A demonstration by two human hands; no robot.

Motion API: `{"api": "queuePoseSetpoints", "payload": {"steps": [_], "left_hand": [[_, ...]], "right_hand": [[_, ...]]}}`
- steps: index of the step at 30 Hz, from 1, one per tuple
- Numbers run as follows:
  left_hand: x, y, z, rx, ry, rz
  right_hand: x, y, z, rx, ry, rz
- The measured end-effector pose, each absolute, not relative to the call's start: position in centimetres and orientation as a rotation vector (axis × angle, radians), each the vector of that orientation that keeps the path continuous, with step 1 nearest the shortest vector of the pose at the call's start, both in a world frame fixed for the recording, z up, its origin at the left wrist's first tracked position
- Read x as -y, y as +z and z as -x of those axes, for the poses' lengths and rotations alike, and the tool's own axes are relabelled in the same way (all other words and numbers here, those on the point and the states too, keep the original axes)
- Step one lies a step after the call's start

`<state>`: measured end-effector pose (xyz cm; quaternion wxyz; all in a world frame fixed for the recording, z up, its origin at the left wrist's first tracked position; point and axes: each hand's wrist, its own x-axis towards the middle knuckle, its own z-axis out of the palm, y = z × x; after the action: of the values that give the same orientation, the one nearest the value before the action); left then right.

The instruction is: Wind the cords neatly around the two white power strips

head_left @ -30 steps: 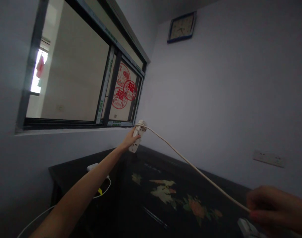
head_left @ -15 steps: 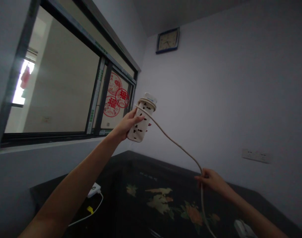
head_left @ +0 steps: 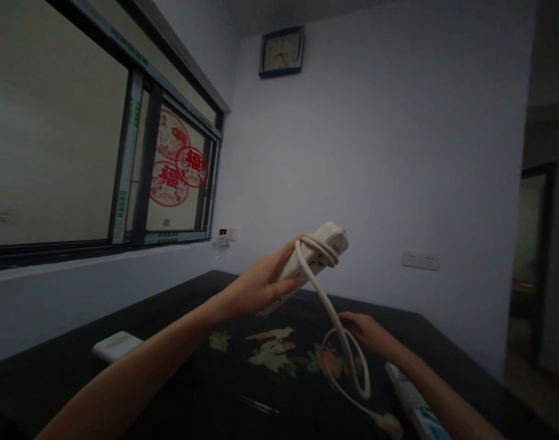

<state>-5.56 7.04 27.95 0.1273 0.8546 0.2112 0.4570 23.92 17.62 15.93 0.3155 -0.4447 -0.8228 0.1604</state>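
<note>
My left hand grips a white power strip, fingers behind it and thumb across its socket face. The strip is tilted, its far end up and to the right. White cord is wound around that upper end. From there the cord hangs down in a loop and runs to a plug low in the view, which is blurred. My right hand is closed at the cord, just below and right of the strip; its fingertips are partly hidden behind the cord.
Below is a dark glossy tabletop with a flower pattern. A white box-shaped thing lies at the left, and a white packet lies under my right forearm. Wall sockets, a clock and a window are beyond.
The strip has come down and to the right, tipping over with my left hand. My right hand has moved closer to it. The cord, stretched between them before, now hangs looped. The view has turned right.
</note>
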Motion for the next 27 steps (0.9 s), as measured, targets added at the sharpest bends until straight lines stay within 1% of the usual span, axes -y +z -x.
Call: {"api": "queuePoseSetpoints", "payload": {"steps": [2,4,7,9,13,18,24,27], "left_hand": [[-7.0,27.4,5.0,-0.641,1.351,-2.508],[-7.0,26.9,4.4,-0.664,1.387,-2.532],[-7.5,26.1,3.7,-0.715,1.436,-2.552],[-8.0,25.4,3.5,-0.771,1.442,-2.57],[-8.8,23.9,3.7,-0.985,1.4,-2.632],[-8.0,21.6,3.8,-1.093,1.288,-2.526],[-7.1,19.9,2.8,-0.944,1.355,-2.176],[-6.6,19.4,2.6,-0.801,1.29,-1.952]], "right_hand": [[-14.8,18.1,-23.4,1.985,0.555,1.091],[-11.2,20.1,-22.0,1.842,0.856,0.91],[-5.7,22.0,-19.4,1.85,1.214,0.66],[-3.1,22.4,-18.2,1.832,1.309,0.682],[-1.1,21.9,-18.0,1.682,1.128,0.788],[-0.5,21.5,-19.6,1.787,0.864,0.88],[-0.6,21.7,-20.2,1.877,0.481,0.96],[-1.5,21.3,-19.9,1.882,0.242,0.987]]}}
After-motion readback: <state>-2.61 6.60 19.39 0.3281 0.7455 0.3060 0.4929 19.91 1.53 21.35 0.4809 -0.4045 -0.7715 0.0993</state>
